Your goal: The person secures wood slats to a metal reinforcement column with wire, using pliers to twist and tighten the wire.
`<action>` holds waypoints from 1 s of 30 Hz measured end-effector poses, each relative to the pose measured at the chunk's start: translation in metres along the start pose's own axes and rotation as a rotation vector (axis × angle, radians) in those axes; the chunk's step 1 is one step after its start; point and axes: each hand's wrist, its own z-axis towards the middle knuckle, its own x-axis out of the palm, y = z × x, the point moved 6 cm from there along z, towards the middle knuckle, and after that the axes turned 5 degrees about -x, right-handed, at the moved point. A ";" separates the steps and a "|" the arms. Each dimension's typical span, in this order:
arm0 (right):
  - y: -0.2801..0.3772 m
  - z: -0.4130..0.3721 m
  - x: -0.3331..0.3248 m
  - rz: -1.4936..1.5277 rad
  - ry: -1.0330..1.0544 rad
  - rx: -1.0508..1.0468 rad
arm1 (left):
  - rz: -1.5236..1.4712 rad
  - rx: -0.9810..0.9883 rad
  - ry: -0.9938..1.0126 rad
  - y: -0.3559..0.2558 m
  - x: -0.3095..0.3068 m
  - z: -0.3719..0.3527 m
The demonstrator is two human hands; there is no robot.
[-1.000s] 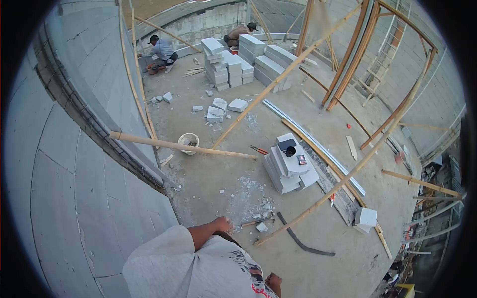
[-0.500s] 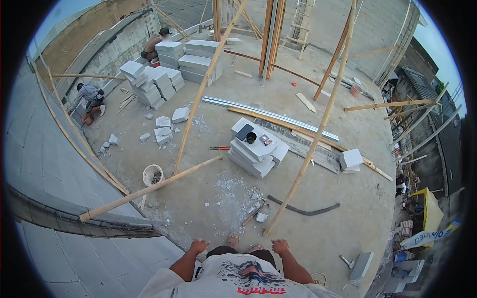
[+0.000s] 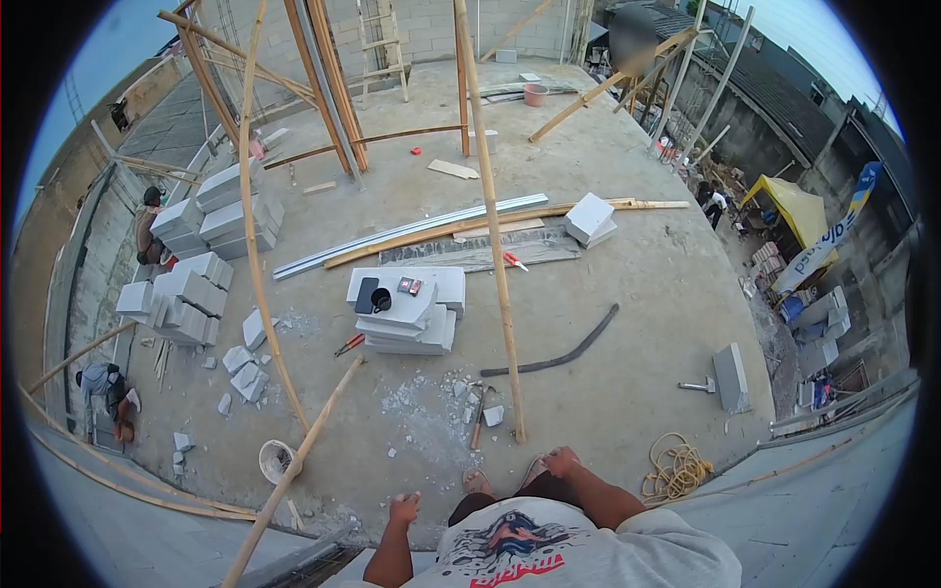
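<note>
My left hand (image 3: 405,507) hangs at my left side with its fingers loosely curled, and I see nothing in it. Just above my right thigh, my right hand (image 3: 562,461) is curled too, with nothing visible inside. Neither hand touches a tool or block. On the concrete floor in front of my feet lie a wooden-handled hammer (image 3: 478,419) and a small broken block piece (image 3: 493,416). Farther ahead stands a stack of pale blocks (image 3: 412,331), bearing a black cup (image 3: 381,300), a dark phone-like slab (image 3: 367,295) and small packs (image 3: 410,286).
A bamboo pole (image 3: 497,245) leans ahead; another pole (image 3: 304,456) slants past a white bucket (image 3: 277,461). Yellow rope (image 3: 678,467) and an upright block (image 3: 730,377) lie right, near the floor's edge. Two people (image 3: 150,230) crouch by walls at left. A dark bent strip (image 3: 559,353) lies ahead.
My view has swung to the right, so the block stack now sits farther left and the yellow rope shows fully. My right hand has come nearer my thigh; both hands still hold nothing visible.
</note>
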 end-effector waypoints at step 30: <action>-0.383 -0.314 -0.081 0.945 -0.460 1.078 | 0.683 0.212 0.619 -0.307 0.579 -0.065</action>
